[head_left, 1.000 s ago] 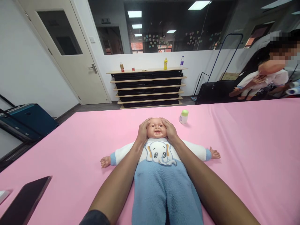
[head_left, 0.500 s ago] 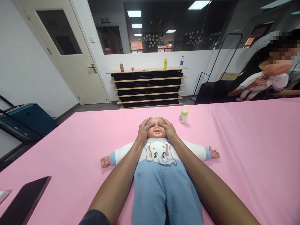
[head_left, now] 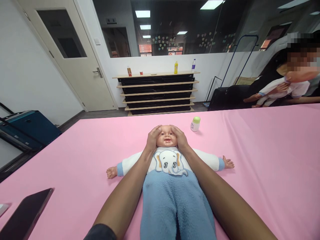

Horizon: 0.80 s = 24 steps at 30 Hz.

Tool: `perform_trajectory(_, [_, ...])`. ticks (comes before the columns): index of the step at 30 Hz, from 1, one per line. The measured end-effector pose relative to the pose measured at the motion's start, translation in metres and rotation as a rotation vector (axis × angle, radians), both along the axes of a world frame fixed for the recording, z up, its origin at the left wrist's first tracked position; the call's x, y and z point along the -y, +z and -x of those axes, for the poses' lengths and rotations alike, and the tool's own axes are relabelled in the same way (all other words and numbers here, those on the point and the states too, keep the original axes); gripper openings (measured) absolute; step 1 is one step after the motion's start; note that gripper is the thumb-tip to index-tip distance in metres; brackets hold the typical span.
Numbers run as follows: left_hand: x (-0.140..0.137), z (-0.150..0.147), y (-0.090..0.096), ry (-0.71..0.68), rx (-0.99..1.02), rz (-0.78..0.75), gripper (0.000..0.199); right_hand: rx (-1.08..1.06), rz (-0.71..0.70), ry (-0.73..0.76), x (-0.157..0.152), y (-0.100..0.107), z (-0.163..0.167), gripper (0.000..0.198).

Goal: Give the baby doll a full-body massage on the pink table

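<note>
Left hand (head_left: 153, 138), right hand (head_left: 180, 137) against doll's head (head_left: 167, 137), green-lidded jar (head_left: 196, 122), label (head_left: 193, 126) unreadable

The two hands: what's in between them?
The doll's head lies between the left hand and the right hand, with one hand touching each side of it; this shows in the head camera's view.

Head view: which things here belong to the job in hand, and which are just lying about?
In the job:
doll, lying face up
left hand and right hand, cupped against the sides of its head
pink cover, under the doll

Seemingly lying about:
phone
jar, untouched; its role is unclear
yellow bottle
blue case
</note>
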<state>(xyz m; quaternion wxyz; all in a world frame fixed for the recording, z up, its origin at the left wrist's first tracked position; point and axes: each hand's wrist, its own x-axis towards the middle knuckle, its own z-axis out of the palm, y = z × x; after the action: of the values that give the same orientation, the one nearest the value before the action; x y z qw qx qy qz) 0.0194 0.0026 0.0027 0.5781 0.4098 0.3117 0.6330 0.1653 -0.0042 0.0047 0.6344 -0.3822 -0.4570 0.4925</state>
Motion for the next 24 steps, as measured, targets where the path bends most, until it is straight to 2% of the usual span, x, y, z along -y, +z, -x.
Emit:
perform_trajectory(3, [0.005,0.003,0.002,-0.067,-0.052,-0.038,0.054,0.07,0.001,0.049,0.005,0.004,-0.002,0.054])
perform_trajectory(5, [0.005,0.004,0.003,-0.064,-0.063,-0.039,0.055,0.074,0.01,0.052,0.006,0.006,-0.002,0.056])
perform_trajectory(15, [-0.004,0.003,-0.001,-0.046,-0.002,0.0,0.043,-0.012,0.034,0.035,0.003,0.007,0.001,0.047])
perform_trajectory(20, [-0.009,0.001,-0.006,0.052,0.037,-0.028,0.032,-0.046,0.018,-0.037,-0.005,-0.001,0.002,0.036])
perform_trajectory(24, [-0.005,-0.001,-0.003,0.054,0.063,0.002,0.036,-0.036,0.028,-0.056,-0.003,-0.001,0.001,0.036])
